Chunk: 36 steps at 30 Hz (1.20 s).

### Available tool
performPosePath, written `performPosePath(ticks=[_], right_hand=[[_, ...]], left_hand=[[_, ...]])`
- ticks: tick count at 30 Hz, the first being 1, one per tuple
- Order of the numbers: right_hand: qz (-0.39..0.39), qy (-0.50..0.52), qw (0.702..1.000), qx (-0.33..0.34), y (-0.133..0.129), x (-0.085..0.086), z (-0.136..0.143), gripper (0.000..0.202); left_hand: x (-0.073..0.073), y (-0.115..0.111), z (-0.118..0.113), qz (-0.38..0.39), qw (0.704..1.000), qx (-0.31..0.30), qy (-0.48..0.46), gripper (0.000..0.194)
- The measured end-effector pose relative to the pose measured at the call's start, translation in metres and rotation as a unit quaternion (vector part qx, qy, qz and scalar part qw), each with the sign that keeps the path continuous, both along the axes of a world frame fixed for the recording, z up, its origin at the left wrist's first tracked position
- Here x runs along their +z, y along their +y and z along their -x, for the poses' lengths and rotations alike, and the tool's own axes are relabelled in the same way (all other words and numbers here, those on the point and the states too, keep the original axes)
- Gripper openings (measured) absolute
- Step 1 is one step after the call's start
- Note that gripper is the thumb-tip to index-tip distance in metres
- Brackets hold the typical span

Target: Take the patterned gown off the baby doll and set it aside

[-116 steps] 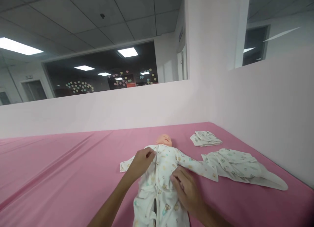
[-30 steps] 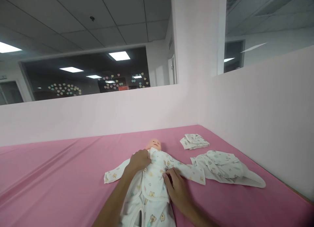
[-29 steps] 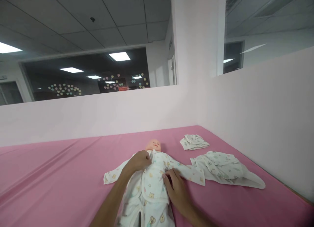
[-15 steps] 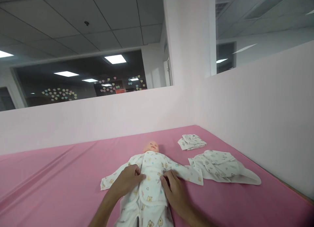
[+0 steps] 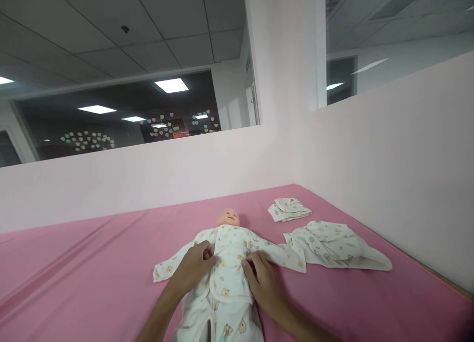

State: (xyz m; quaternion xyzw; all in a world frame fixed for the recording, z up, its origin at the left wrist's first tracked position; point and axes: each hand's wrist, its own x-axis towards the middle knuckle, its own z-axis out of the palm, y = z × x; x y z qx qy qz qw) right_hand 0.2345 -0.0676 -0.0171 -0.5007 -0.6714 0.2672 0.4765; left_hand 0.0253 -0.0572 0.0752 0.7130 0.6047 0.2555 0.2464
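A baby doll (image 5: 228,217) lies on its back with its head away from me, dressed in a white baby shirt (image 5: 225,278) with a bear print and white printed pants (image 5: 229,324). On the left side of the chest, my left hand (image 5: 196,265) is closed, thumb and fingers pinching the shirt's front near its overlapping edge. My right hand (image 5: 264,283) rests at the other side of the torso, its curled fingers gripping the shirt's cloth. Whatever small piece lies between the fingertips is hidden. Both sleeves spread outward, flat on the pink sheet.
A pink sheet (image 5: 92,273) covers the surface. To the right lie a folded printed garment (image 5: 289,209) and a larger crumpled one (image 5: 333,246), which touches the shirt's right sleeve. White walls (image 5: 400,164) with windows stand behind and to the right.
My left hand has shifted slightly up the shirt's front, and its fingers are more curled. My right hand stays nearly in place. The whole view has tilted a little.
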Motion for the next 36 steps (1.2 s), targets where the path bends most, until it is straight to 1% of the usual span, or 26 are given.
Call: performPosePath(ticks=[6, 8, 10, 12, 14, 16, 17, 20, 22, 24, 26, 29, 31, 33, 35, 36], right_hand=[[0.001, 0.003, 1.000, 0.004, 0.001, 0.000, 0.000, 0.034], [0.004, 0.008, 1.000, 0.009, 0.000, 0.000, 0.000, 0.035], [0.002, 0.010, 1.000, 0.010, 0.000, -0.001, 0.000, 0.035], [-0.003, 0.011, 1.000, 0.009, 0.001, -0.003, -0.001, 0.035], [-0.005, 0.012, 1.000, 0.011, 0.002, -0.005, -0.001, 0.035], [-0.005, 0.011, 1.000, 0.012, 0.002, -0.006, -0.001, 0.035], [-0.004, 0.011, 1.000, 0.012, 0.003, -0.006, -0.001, 0.035], [-0.003, 0.009, 1.000, 0.010, 0.003, -0.004, 0.000, 0.036], [-0.003, 0.006, 1.000, 0.008, 0.002, -0.003, 0.000, 0.036], [-0.001, 0.006, 1.000, 0.006, 0.001, -0.002, 0.000, 0.036], [0.001, 0.008, 1.000, 0.002, 0.000, -0.001, 0.001, 0.035], [-0.002, 0.007, 1.000, -0.007, 0.000, -0.001, 0.001, 0.036], [-0.006, 0.008, 1.000, -0.014, 0.001, -0.002, 0.002, 0.036], [-0.010, 0.017, 1.000, -0.018, 0.001, 0.000, 0.003, 0.036], [-0.009, 0.037, 0.999, -0.031, 0.002, 0.007, 0.007, 0.037], [-0.009, 0.048, 0.998, -0.040, 0.003, 0.014, 0.010, 0.039]], left_hand=[[0.006, -0.007, -0.001, 0.022, 0.998, -0.006, 0.052, 0.026], [0.004, -0.008, -0.001, 0.013, 0.998, 0.008, 0.067, 0.025], [0.001, -0.008, -0.003, -0.003, 0.993, 0.040, 0.107, 0.023], [-0.002, -0.010, -0.009, -0.026, 0.981, 0.076, 0.178, 0.020], [-0.004, -0.014, -0.017, -0.056, 0.958, 0.102, 0.261, 0.018], [-0.003, -0.018, -0.027, -0.079, 0.932, 0.108, 0.337, 0.017], [-0.001, -0.021, -0.032, -0.086, 0.921, 0.104, 0.366, 0.021], [0.004, -0.026, -0.042, -0.091, 0.902, 0.079, 0.415, 0.039], [0.007, -0.028, -0.045, -0.093, 0.898, 0.069, 0.424, 0.044], [0.008, -0.027, -0.045, -0.096, 0.898, 0.061, 0.426, 0.044], [0.007, -0.025, -0.042, -0.099, 0.902, 0.043, 0.417, 0.039], [0.004, -0.021, -0.037, -0.096, 0.932, 0.000, 0.349, 0.025], [0.003, -0.019, -0.032, -0.094, 0.960, -0.007, 0.264, 0.021], [0.004, -0.016, -0.027, -0.089, 0.983, -0.013, 0.160, 0.020], [0.008, -0.015, -0.021, -0.067, 0.996, -0.046, 0.040, 0.024], [0.010, -0.014, -0.018, -0.047, 0.996, -0.070, -0.014, 0.026]])
